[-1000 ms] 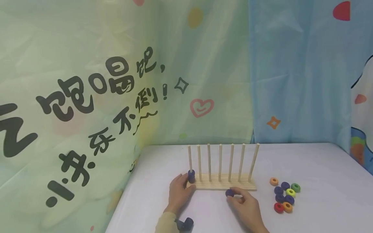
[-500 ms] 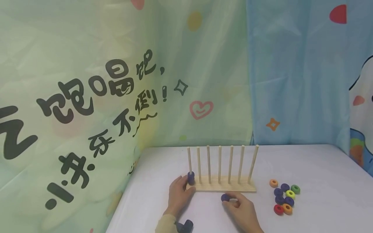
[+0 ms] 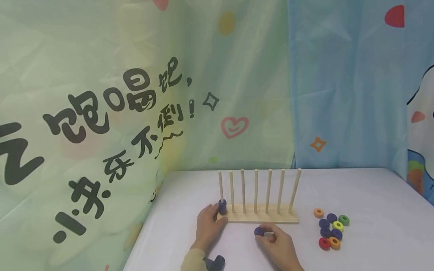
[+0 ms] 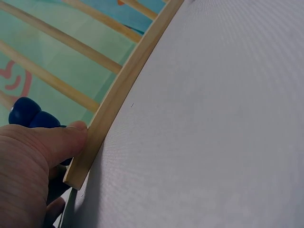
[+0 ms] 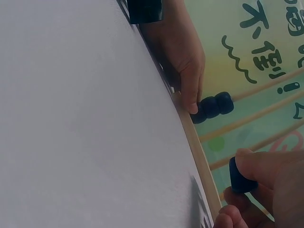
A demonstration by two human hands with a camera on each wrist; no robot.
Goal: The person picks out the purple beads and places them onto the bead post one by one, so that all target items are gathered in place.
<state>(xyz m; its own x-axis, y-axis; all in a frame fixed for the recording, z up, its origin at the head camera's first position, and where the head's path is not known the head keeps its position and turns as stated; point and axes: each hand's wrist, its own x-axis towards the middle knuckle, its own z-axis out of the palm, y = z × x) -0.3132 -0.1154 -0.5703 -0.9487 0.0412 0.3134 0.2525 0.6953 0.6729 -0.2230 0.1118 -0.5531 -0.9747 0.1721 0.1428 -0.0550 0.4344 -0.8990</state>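
Note:
A wooden peg stand (image 3: 257, 217) with several upright pegs is on the table, and dark blue beads (image 3: 222, 207) are stacked on its leftmost peg. My left hand (image 3: 208, 226) grips the left end of the base, its thumb (image 4: 66, 140) along the front edge close to the stacked beads. Just in front of the stand, my right hand (image 3: 279, 244) pinches one dark blue bead (image 3: 259, 231) between thumb and fingers. The right wrist view shows that bead (image 5: 241, 176) from the side, raised beside the base.
Right of the stand lies a loose group of ring beads: dark blue (image 3: 325, 232), orange (image 3: 318, 213), green (image 3: 344, 220), yellow (image 3: 337, 226) and red (image 3: 324, 243). A dark device (image 3: 216, 262) sits at the left wrist. Printed curtains (image 3: 237, 75) hang behind the white table (image 3: 373, 203).
My right hand has moved left and slightly toward me with the pinched blue bead. My left hand stays on the stand's left end.

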